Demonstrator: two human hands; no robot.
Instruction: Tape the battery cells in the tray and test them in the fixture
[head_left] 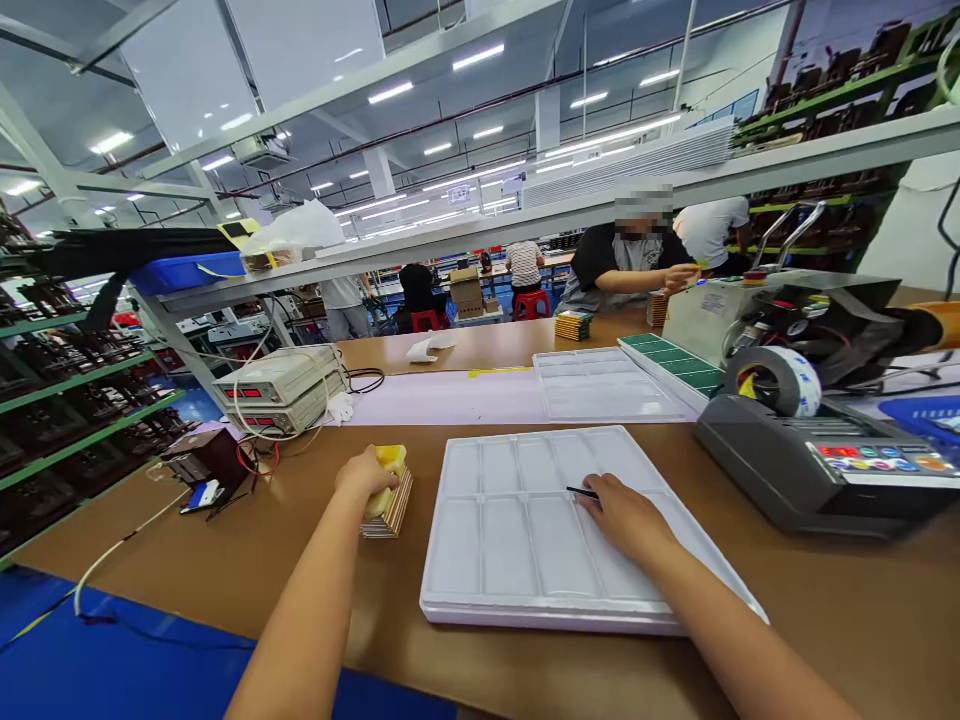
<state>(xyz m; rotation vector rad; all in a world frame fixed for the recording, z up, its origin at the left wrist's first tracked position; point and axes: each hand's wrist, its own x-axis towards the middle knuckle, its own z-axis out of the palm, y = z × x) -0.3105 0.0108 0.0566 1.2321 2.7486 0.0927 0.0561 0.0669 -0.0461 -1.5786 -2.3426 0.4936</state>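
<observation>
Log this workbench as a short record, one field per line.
Left hand: touching the top of a yellow-topped stack
Right hand: holding a thin dark item, kind unclear, over the tray
Tray: white, divided into compartments, right of the stack
Left side: two stacked instruments with red displays
Right side: grey machine with a tape roll
Across the bench: a co-worker, hands raised

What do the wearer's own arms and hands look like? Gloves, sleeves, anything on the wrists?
Left hand and right hand: bare five-fingered human hands, no gloves. Both forearms bare, no sleeves in frame. No watch, bracelet or wrist cable visible.
</observation>
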